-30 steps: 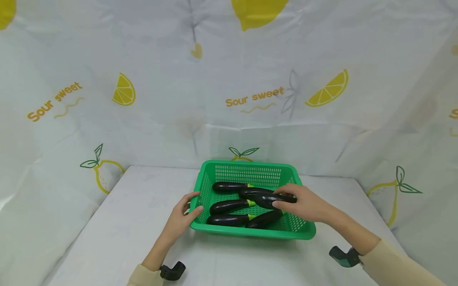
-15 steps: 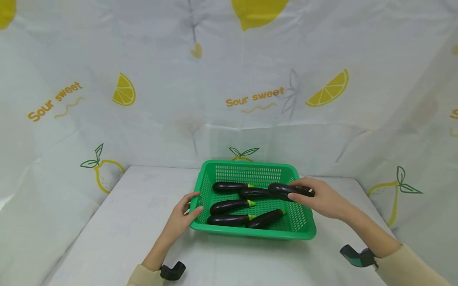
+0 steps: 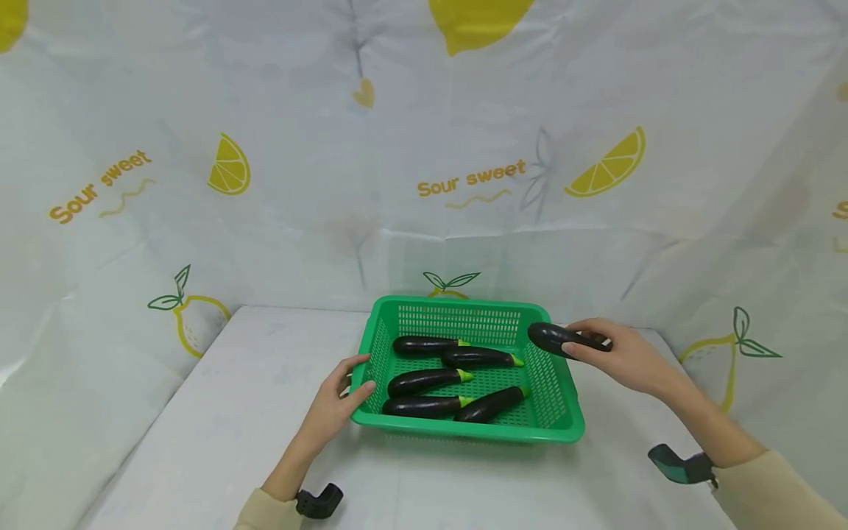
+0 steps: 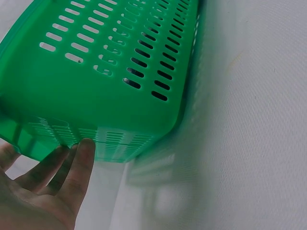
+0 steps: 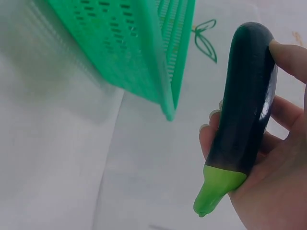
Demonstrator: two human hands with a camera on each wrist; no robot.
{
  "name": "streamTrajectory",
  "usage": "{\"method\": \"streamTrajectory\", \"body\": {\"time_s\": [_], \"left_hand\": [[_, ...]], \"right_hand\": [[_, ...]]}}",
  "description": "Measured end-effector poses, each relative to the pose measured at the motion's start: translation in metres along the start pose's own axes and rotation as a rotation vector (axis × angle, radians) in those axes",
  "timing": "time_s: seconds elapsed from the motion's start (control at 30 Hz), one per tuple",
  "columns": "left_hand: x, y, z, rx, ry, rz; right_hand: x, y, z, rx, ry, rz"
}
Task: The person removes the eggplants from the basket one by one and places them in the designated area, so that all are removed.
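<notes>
My right hand [image 3: 623, 357] grips a dark purple eggplant [image 3: 553, 338] above the right rim of the green basket [image 3: 464, 434]. Seen from the right wrist, that eggplant [image 5: 247, 96] has a bright green stem end [image 5: 218, 187], and fingers and thumb wrap round it. On the basket's left rim, my left hand [image 3: 334, 401] has its thumb over the edge and its fingers outside. The left wrist view has those fingers [image 4: 79, 172] against the outer wall [image 4: 96, 96]. Several more eggplants lie in the basket, among them one at the back left [image 3: 424, 346] and one at the front right [image 3: 490, 405].
The basket stands on a white-covered table [image 3: 218, 419]. Behind it and at both sides hangs a white sheet [image 3: 298, 243] printed with lemons. A dark wrist mount sits on the left wrist [image 3: 320, 502] and another on the right [image 3: 681, 465].
My right hand has lifted the eggplant out from among the others and moved it up and right, to over the basket's right rim. The left hand and basket stay in place.
</notes>
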State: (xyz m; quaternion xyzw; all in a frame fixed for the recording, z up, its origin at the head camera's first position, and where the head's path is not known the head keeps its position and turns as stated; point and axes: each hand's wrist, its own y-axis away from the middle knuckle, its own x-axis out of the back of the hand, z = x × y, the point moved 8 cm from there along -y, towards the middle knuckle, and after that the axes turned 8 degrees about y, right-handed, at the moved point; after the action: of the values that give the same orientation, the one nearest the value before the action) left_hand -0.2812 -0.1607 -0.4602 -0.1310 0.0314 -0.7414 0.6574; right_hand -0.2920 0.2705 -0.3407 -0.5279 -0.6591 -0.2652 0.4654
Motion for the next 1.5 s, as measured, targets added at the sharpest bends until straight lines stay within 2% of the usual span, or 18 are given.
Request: {"method": "streamTrajectory", "body": {"time_s": [0.23,0.47,0.73,0.97,1.1,1.5], "left_hand": [[0.001,-0.001,0.001,-0.002,-0.011,0.005],[0.002,-0.003,0.002,-0.019,-0.019,0.007],[0.002,-0.002,0.002,-0.012,-0.009,0.011],[0.002,-0.001,0.002,-0.016,0.002,0.004],[0.001,0.000,0.001,-0.011,0.008,0.001],[-0.001,0.001,-0.001,-0.009,0.010,0.002]], "right_hand": [[0.004,-0.003,0.023,-0.025,0.030,0.020],[0.004,-0.004,0.046,-0.069,0.036,0.004],[0.000,-0.003,0.065,-0.067,0.054,0.006],[-0.012,-0.003,0.085,-0.069,0.093,-0.001],[-0.021,0.000,0.097,-0.101,0.109,-0.012],[-0.053,0.006,0.121,-0.170,0.071,-0.048]]}}
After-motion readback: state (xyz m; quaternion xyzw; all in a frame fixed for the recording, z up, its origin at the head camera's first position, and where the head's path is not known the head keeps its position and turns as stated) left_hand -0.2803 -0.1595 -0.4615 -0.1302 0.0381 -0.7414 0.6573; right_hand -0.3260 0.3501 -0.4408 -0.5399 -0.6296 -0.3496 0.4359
